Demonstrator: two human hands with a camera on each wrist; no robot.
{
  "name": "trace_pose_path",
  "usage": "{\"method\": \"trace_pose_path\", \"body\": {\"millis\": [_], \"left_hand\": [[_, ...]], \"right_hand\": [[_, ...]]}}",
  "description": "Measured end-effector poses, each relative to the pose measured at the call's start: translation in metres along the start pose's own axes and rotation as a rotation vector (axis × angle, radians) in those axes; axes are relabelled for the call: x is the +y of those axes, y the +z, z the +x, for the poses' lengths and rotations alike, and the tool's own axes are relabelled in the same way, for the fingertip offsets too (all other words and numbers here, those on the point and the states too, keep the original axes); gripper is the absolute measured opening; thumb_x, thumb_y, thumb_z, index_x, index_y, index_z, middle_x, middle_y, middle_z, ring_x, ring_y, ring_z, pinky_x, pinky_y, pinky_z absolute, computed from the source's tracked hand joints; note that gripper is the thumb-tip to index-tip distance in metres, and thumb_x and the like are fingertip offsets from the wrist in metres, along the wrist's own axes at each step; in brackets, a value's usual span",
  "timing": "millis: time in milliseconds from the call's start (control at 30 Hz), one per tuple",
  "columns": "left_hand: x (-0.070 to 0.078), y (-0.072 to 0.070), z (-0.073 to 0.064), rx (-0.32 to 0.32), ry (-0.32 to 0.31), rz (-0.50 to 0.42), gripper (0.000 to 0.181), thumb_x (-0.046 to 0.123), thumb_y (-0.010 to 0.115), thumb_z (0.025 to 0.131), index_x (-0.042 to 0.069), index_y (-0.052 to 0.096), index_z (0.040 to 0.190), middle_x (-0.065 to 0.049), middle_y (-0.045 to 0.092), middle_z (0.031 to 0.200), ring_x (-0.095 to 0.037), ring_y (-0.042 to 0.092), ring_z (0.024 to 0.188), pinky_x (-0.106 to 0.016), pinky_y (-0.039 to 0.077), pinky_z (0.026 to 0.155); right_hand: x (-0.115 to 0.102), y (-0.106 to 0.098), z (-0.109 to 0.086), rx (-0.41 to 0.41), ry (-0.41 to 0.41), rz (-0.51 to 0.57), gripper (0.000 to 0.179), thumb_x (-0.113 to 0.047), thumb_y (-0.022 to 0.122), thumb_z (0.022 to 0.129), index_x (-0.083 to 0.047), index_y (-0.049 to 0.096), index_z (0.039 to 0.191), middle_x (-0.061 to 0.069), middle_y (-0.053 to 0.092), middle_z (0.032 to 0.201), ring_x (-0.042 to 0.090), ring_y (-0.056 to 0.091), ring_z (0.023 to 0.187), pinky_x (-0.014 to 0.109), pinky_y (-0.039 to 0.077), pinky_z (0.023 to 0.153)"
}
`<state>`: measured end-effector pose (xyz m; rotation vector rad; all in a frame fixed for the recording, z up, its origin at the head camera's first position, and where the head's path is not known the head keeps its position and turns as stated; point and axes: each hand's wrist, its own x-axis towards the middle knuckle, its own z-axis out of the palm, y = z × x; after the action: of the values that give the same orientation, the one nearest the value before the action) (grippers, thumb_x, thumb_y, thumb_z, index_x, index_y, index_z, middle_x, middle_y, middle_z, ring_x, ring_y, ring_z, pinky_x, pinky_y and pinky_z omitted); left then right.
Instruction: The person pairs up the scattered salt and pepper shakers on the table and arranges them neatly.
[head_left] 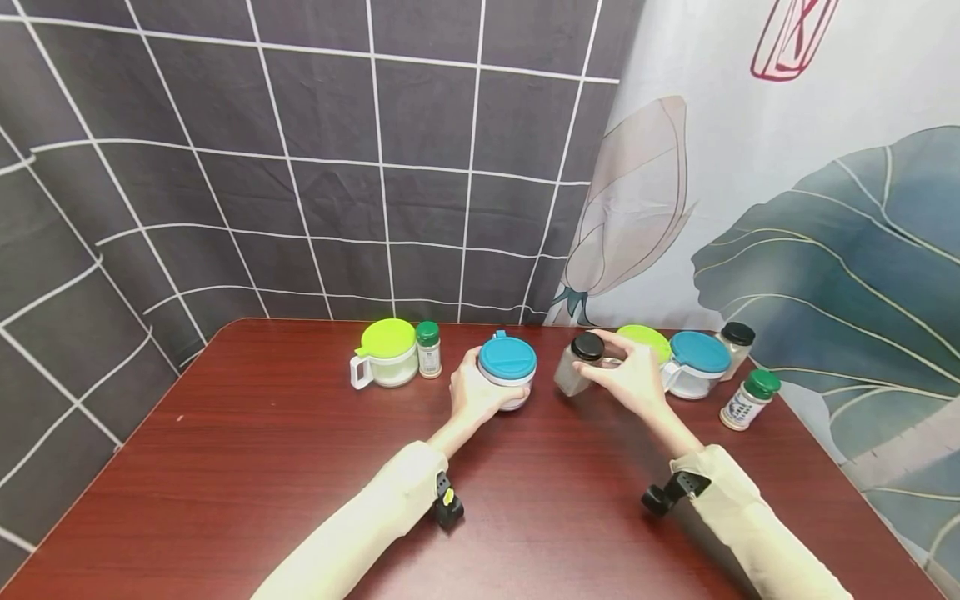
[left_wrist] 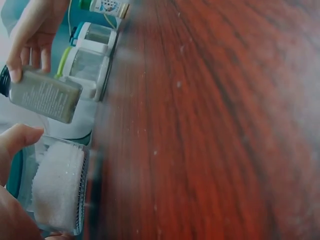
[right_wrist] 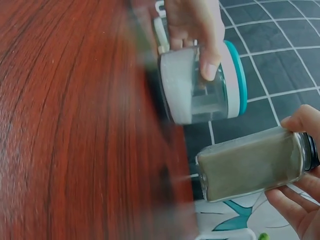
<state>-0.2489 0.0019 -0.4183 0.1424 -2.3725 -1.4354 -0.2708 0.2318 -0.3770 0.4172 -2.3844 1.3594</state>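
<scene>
My left hand [head_left: 474, 390] grips a clear seasoning jar [head_left: 507, 358] with a blue lid, thumb on one side and fingers round the other. White grains fill part of this jar, as the right wrist view shows. To its right, my right hand [head_left: 633, 379] pinches a square spice bottle [head_left: 572, 377] just below its black cap, between thumb and fingers. Grey-brown powder fills most of the bottle [right_wrist: 250, 165], which tilts slightly. In the left wrist view the bottle's base [left_wrist: 70, 107] is raised over the table. A gap separates bottle and jar.
Left of my hands stand a green-lidded jar [head_left: 390, 362] and a green-capped shaker [head_left: 429, 354]. Beyond my right hand are another green-lidded jar [head_left: 647, 338], a blue-lidded jar [head_left: 697, 362], a black-capped bottle [head_left: 735, 346] and a green-capped shaker [head_left: 746, 400]. Curtains hang behind the table [head_left: 525, 500].
</scene>
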Motion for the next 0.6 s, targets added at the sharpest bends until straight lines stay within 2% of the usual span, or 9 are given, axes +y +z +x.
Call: {"method": "trace_pose_path", "body": {"millis": [167,400,600], "left_hand": [[-0.003,-0.001,0.001,0.017,0.008,0.002,0.084,0.032,0.092,0.052,0.009,0.056,0.124,-0.01,0.068,0.115,-0.034,0.061,0.108,-0.05,0.048,0.092],[-0.004,-0.001,0.005,0.031,0.011,0.0,0.085,0.033,0.092,0.052,0.008,0.055,0.125,-0.012,0.068,0.116,-0.035,0.059,0.109,-0.051,0.047,0.092],[-0.004,-0.001,0.008,0.023,-0.007,-0.007,0.085,0.032,0.092,0.053,0.008,0.054,0.125,-0.014,0.067,0.116,-0.036,0.058,0.11,-0.051,0.046,0.093]], "right_hand": [[0.0,0.009,0.001,0.005,-0.011,-0.03,0.05,-0.013,0.086,0.068,-0.007,0.069,0.115,0.017,0.073,0.101,-0.01,0.063,0.076,0.026,0.058,0.071],[0.001,0.022,0.005,-0.001,0.023,-0.012,0.051,-0.015,0.085,0.069,-0.006,0.068,0.116,0.017,0.073,0.103,0.019,0.072,0.087,0.017,0.055,0.072],[0.006,0.03,0.007,-0.024,0.035,-0.003,0.052,-0.016,0.085,0.07,-0.005,0.067,0.118,0.017,0.072,0.107,0.027,0.07,0.094,0.018,0.055,0.074]]}}
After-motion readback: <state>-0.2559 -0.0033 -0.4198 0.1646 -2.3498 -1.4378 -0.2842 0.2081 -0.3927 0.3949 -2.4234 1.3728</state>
